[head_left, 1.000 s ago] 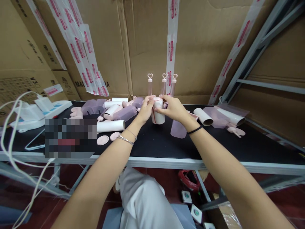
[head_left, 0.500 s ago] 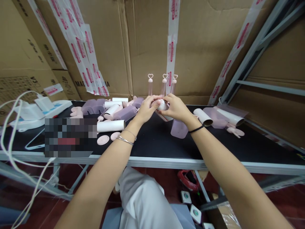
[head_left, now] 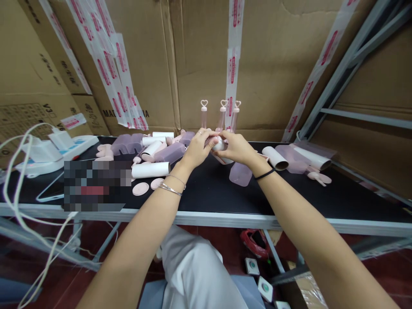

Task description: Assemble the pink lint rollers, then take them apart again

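Carton print behind the bench (head_left: 206, 189) reads "V3" at left; the rest is too partial to read. Left hand (head_left: 197, 148) and right hand (head_left: 236, 147) both close their fingers on a white roll (head_left: 219, 145), held between the fingertips. A second earlier it stood upright; now it lies tipped sideways.

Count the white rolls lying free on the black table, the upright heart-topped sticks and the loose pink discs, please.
White rolls: 5
Heart-topped sticks: 3
Pink discs: 2
Total: 10
The white roll held between left hand and right hand is not counted.
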A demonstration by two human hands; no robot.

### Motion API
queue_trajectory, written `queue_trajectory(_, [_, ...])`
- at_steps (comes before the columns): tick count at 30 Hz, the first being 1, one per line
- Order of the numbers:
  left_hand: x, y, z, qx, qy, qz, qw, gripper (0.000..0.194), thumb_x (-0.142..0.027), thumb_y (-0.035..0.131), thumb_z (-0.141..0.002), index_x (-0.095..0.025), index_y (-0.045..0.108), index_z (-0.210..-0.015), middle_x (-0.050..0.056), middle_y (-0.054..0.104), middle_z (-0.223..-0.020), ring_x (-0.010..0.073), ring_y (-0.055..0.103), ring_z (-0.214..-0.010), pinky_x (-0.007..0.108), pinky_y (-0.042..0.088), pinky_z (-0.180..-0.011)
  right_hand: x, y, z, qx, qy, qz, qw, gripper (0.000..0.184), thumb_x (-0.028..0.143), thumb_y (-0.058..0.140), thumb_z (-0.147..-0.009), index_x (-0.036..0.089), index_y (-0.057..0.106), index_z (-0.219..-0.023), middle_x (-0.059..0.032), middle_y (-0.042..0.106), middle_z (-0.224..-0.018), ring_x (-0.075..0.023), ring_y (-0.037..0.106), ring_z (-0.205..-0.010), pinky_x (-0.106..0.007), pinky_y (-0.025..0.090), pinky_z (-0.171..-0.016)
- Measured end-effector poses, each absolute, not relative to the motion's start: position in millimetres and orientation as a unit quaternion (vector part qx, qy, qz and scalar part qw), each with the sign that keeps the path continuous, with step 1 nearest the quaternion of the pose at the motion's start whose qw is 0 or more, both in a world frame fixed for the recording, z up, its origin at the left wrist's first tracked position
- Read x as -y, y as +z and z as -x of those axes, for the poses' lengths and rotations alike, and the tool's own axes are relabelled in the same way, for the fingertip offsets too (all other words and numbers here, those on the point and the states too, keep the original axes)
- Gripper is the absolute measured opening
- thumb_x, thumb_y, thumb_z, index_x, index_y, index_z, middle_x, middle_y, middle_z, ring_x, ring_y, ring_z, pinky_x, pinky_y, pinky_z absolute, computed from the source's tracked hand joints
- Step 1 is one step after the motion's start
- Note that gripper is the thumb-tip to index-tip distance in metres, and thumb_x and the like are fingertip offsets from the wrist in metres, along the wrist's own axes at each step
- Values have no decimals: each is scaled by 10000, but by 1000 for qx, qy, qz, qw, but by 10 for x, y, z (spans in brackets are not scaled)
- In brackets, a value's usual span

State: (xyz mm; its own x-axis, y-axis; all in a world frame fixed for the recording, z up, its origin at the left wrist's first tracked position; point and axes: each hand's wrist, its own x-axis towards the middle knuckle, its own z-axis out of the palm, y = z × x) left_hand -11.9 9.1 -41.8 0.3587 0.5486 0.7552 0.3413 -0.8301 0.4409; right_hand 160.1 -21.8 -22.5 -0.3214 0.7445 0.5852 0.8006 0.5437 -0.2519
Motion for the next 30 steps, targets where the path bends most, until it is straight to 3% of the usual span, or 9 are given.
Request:
queue_trajectory(8, [-37,-402,116,-246,505,-823,83,439,-562,435,-932,-196,641,-1063,94,635,-1088,207,572,-1061,328,412,-992,215,-210,-1607,830,-16,434,349,450,336,701,-694,162,648,-1106,-95,704,-1056,-252,633,-920,-323,446,-806])
queue_trajectory(13, [49,-416,88,-291,554,-777,71,400,-498,431,-951,-205,559,-1191,80,649,-1073,188,602,-1016,306,435,-967,225,-204,-1536,837,11,408,364,420,415,732,-686,167,681,-1020,-60,706,-968,-226,615,-860,-303,427,-778])
queue_trajectory(17, [76,-422,77,-283,589,-753,75,367,-468,448,-945,-199,530,-1180,60,646,-976,167,622,-917,288,471,-895,228,-223,-1489,845,26,391,364,350,425,754,-671,143,697,-871,-38,688,-824,-196,584,-766,-281,409,-714])
queue_trajectory(24, [8,-443,54,-196,646,-737,7,354,-497,463,-936,-193,497,-1117,-4,605,-789,120,609,-699,251,488,-679,219,-276,-1448,859,49,321,396,502,420,738,-676,138,683,-1087,-74,714,-1033,-247,619,-919,-330,444,-828])
queue_trajectory(30, [45,-404,66,-147,661,-735,-39,312,-470,380,-981,-199,505,-1074,-41,542,-664,91,527,-534,227,425,-532,229,-292,-1427,869,81,316,371,398,414,722,-680,132,683,-958,-72,707,-943,-263,623,-903,-363,460,-831])
